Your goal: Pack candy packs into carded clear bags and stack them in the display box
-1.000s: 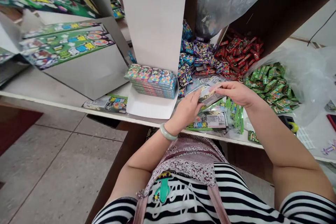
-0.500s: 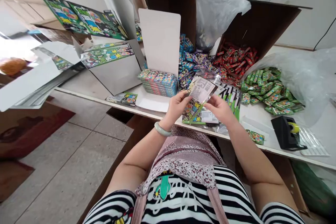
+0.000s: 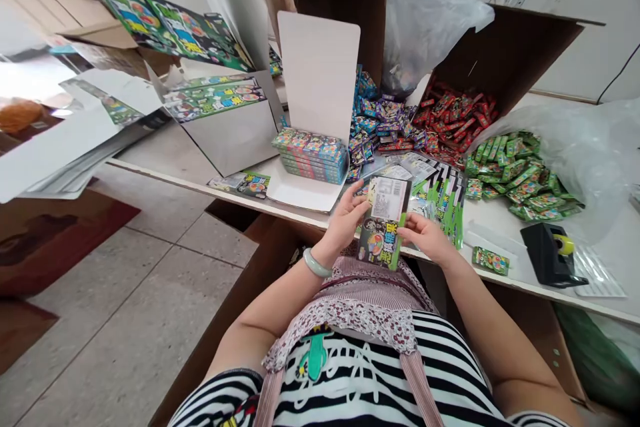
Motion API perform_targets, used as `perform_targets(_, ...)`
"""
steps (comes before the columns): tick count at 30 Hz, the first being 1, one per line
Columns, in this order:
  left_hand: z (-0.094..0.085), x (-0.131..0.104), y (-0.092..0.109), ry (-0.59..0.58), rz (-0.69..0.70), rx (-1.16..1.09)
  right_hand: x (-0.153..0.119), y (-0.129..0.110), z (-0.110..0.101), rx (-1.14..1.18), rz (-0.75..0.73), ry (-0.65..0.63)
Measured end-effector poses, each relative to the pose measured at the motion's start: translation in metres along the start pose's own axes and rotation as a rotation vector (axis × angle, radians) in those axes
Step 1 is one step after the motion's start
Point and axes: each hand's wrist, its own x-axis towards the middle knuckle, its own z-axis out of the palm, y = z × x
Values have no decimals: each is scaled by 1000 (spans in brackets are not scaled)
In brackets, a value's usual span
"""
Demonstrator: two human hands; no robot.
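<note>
A flat black-and-green printed candy bag point(image 3: 379, 240) with a white label panel is held up in front of the table's front edge. My left hand point(image 3: 346, 217) grips its left edge, thumb toward the front and some fingers behind it. At the right edge, my right hand point(image 3: 425, 237) pinches the bag between thumb and fingers. Just behind lies a fanned pile of similar flat bags point(image 3: 445, 203) on the table. To the left of my hands stands a stack of colourful small candy boxes point(image 3: 311, 155) on a white open carton point(image 3: 320, 80) with its flap upright.
Blue and purple candy packets point(image 3: 383, 117), red packets point(image 3: 453, 117) and green packets point(image 3: 520, 173) lie heaped at the back. A black tape dispenser point(image 3: 543, 257) stands at the right by a single green packet point(image 3: 491, 260). A large printed box point(image 3: 230, 137) is at the left.
Both hands have drawn the candy bag toward my body and down, off the pile. It has turned from tilted to nearly upright, its printed front now fully showing.
</note>
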Motion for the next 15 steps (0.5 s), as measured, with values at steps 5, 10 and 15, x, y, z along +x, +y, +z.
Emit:
perform_targets(5, -3, 0, -3, -219, 18, 32, -16, -6, -7, -77, -142, 299)
perform_targets(10, -8, -7, 4, -383, 3, 85, -24, -18, -6, -164, -191, 350)
perform_targets(15, -15, -9, 12, -304, 54, 214, -23, -20, 1, -76, -184, 199)
